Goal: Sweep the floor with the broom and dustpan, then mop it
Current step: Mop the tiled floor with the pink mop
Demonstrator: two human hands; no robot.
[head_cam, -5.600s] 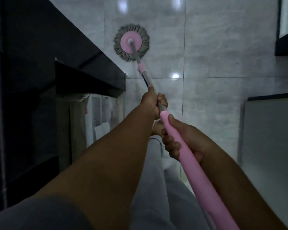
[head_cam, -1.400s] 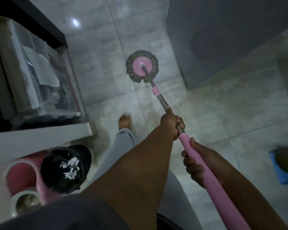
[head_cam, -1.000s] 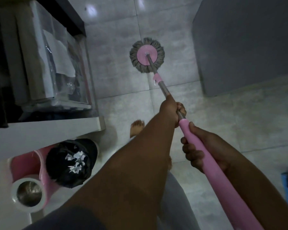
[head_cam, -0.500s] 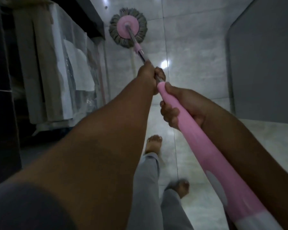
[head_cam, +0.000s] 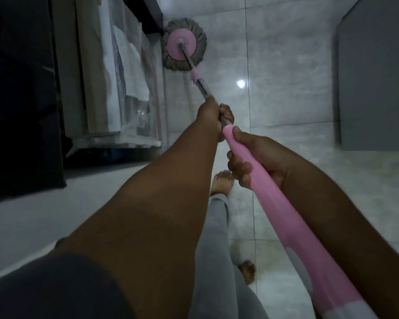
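Across the whole view runs the pale tiled floor (head_cam: 286,65), glossy enough to throw back a spot of light, and it is the surface being mopped. Along the left stands a dark cabinet (head_cam: 21,88) with plastic-wrapped bundles (head_cam: 115,72) leaning at its foot. A grey panel (head_cam: 376,84) fills the upper right.

Half a second ago the mop head lay further up and left, against the base of the dark unit. Now the mop head (head_cam: 183,44) sits lower in view, still on the tiles and just beside the edge of the wrapped bundles. That reads as the drawing-back half of a stroke along the furniture line. A second before that, the pass was out on open floor near a bin, so the work has moved into the edge strip. No broom or dustpan shows, which suggests sweeping is over and mopping is well under way.

The mop handle (head_cam: 283,208) slants from lower right toward the head. The right hand (head_cam: 258,157) is wrapped round its pink grip. The left hand (head_cam: 213,116) is closed on the metal shaft just ahead of it, nearly touching the right. Two bare feet (head_cam: 221,183) stand below.
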